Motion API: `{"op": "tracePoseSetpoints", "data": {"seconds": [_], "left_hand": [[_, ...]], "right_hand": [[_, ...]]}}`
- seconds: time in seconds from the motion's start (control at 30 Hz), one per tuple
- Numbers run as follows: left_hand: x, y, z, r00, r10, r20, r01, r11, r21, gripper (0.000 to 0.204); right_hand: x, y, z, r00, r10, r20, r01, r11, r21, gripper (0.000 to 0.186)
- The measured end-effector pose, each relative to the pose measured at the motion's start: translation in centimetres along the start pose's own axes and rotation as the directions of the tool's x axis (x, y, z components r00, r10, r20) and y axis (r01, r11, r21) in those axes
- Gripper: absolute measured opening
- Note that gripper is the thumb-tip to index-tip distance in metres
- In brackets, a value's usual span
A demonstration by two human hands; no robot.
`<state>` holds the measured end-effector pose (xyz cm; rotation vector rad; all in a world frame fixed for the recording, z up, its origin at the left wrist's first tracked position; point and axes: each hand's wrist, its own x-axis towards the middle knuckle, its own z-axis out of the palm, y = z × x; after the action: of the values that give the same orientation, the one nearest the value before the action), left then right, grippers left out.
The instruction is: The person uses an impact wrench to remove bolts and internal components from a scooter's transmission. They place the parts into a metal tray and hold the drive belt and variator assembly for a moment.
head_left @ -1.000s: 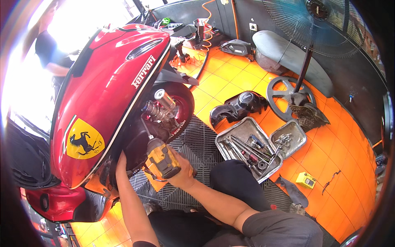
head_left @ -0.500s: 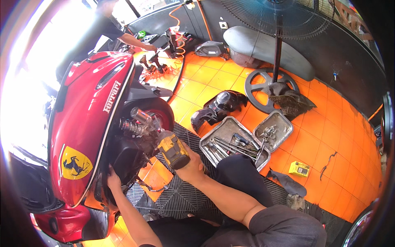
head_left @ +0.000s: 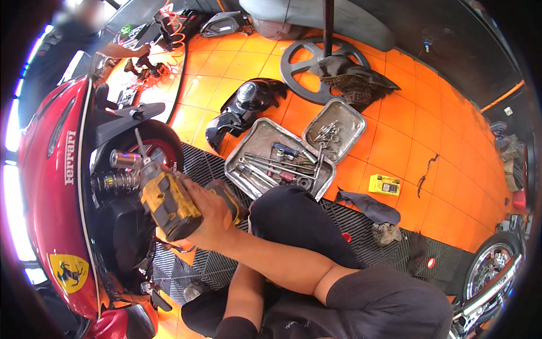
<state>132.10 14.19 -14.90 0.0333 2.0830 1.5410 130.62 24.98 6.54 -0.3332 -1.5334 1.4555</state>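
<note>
My right hand (head_left: 210,213) is wrapped round the grip of a yellow-and-black cordless power driver (head_left: 169,204). A slim metal bit (head_left: 140,142) points up and away from its nose, beside metal cylinders (head_left: 125,160) on the scooter's underside. The driver's body hides what lies just behind it. My left forearm (head_left: 247,291) rises from the lower edge and passes behind my right forearm, which covers the left hand and its fingers. To the left stands the scooter's glossy red body panel (head_left: 53,198), with a yellow horse badge (head_left: 69,273).
A large metal tray (head_left: 257,140) of tools and a smaller tray (head_left: 345,116) lie ahead, near a black plastic fairing (head_left: 245,104). A yellow battery (head_left: 384,185) sits on orange tiles. A fan's round base (head_left: 293,73) stands behind. Another person (head_left: 73,56) reaches toward power tools at far left.
My view has swung right, so the scene sits farther left. The left hand has come away from the scooter's lower side and behind my right arm. The driver has turned, with its bit now showing.
</note>
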Motion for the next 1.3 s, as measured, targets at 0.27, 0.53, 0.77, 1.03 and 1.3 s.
{"op": "tracePoseSetpoints", "data": {"seconds": [0.27,0.53,0.77,1.03,1.3], "left_hand": [[3.4,2.9,12.5,0.752,-0.291,0.591,0.424,0.901,-0.097,0.037],[4.4,6.6,17.7,0.583,-0.304,0.754,0.531,0.844,-0.071,0.03],[5.2,3.5,0.3,0.797,-0.394,0.459,0.489,0.866,-0.106,0.024],[2.0,10.0,-25.5,0.822,0.018,-0.569,-0.207,0.94,-0.27,0.041],[-1.6,8.4,-33.7,0.52,0.42,-0.744,0.027,0.862,0.506,0.068]], "right_hand": [[0.1,-0.8,-1.7,0.999,0.016,0.038,-0.014,0.998,-0.053,0.08],[0.5,-2.2,-4.5,0.998,0.022,0.062,-0.017,0.997,-0.08,0.079],[0.3,-0.6,-3.5,0.999,0.038,0.024,-0.035,0.991,-0.127,0.072],[-3.6,-1.1,2.4,0.849,0.325,0.417,-0.369,0.929,0.028,0.046],[-11.2,-0.7,7.0,0.718,0.181,0.672,-0.099,0.982,-0.158,0.041]]}}
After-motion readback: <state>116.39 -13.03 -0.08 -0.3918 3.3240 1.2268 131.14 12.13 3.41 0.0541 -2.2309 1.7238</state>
